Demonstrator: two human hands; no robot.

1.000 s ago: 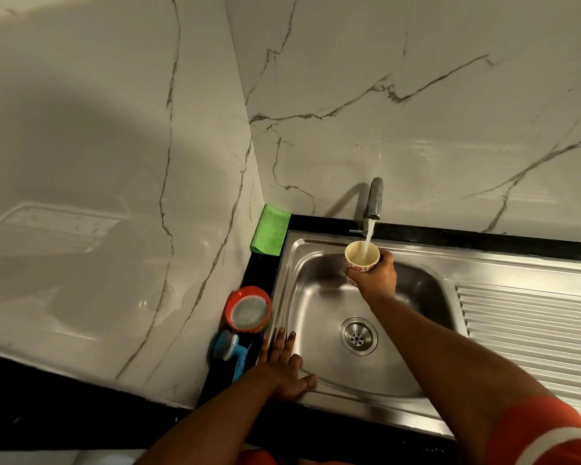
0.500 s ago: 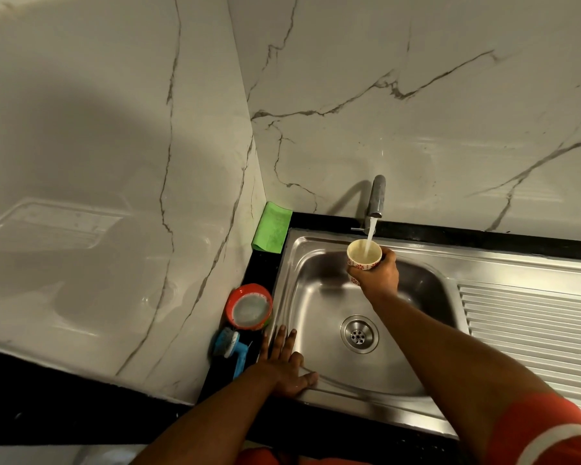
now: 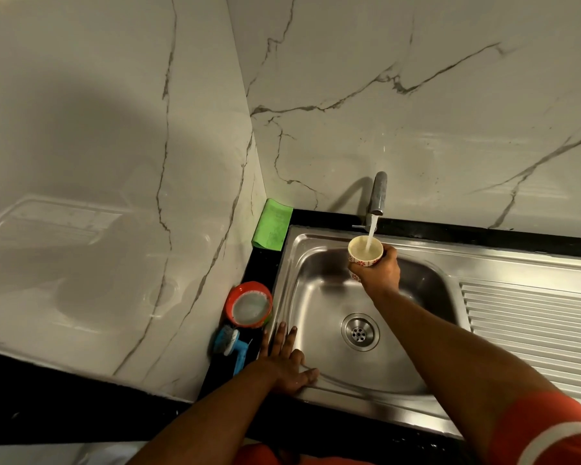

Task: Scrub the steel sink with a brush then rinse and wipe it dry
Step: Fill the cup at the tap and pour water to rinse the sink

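Head view: a person is filling a small patterned cup [image 3: 365, 251] under the running tap [image 3: 378, 193] at the back of the steel sink [image 3: 329, 297], the right hand [image 3: 379, 271] curling its fingers round the cup's wall just below the rim. The stream of water [image 3: 371, 233] is falling straight into the cup, which is looking nearly full. The left hand [image 3: 287, 362] is lying flat with fingers spread, pressing on the sink's near-left rim as a brace. The basin is sitting in the black desk [image 3: 264, 263] in the corner of the marble walls, its drain [image 3: 360, 331] showing in the middle and its ribbed drainboard [image 3: 530, 323] running off to the right.

Left of the basin, on the desk, the blue-handled brush [image 3: 230, 344] is lying just beside the left hand, with a red-rimmed bowl [image 3: 249, 305] of pale liquid behind it and a green cloth [image 3: 271, 224] leaning in the corner.

Judging by the look of it, the wet steel is hard, fixed and slippery, so steadying on the flat rim is the sound choice. The cup is probably getting heavier as it fills and slick outside; a full wrap round the wall suits it. The brush appears light and stiff, best taken by its handle; the cloth is soft and limp, easily pinched at an edge.
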